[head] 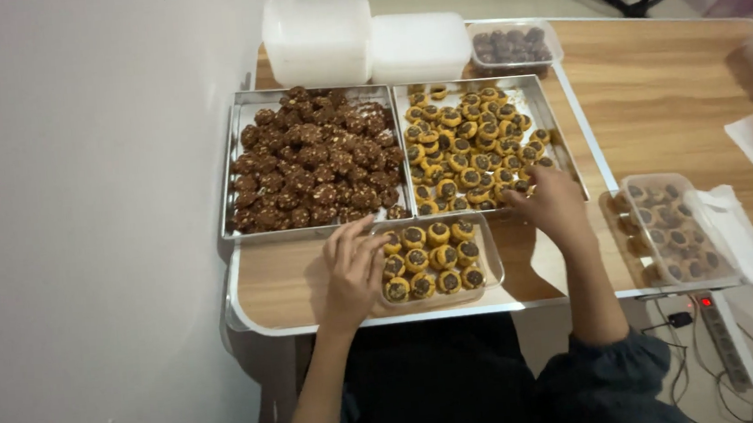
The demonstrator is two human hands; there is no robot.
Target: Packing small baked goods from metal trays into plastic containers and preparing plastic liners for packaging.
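My left hand (352, 271) rests on the left edge of a clear plastic container (493, 270) near the table's front edge, fingers touching the golden thumbprint cookies (433, 259) with dark centres inside it. My right hand (555, 202) reaches into the front right corner of a metal tray (554, 112) filled with the same golden cookies (469, 152); its fingertips are pinched at cookies there, and whether one is held is hidden. To the left lies a second metal tray (232, 146) heaped with dark chocolate cookies (316, 167).
Two white lidded tubs (318, 39) (421, 47) and a clear box of dark cookies (512, 46) stand at the back. A filled clear container (674, 228) on white paper sits at the right. A wall runs along the left. A power strip (722, 337) lies on the floor.
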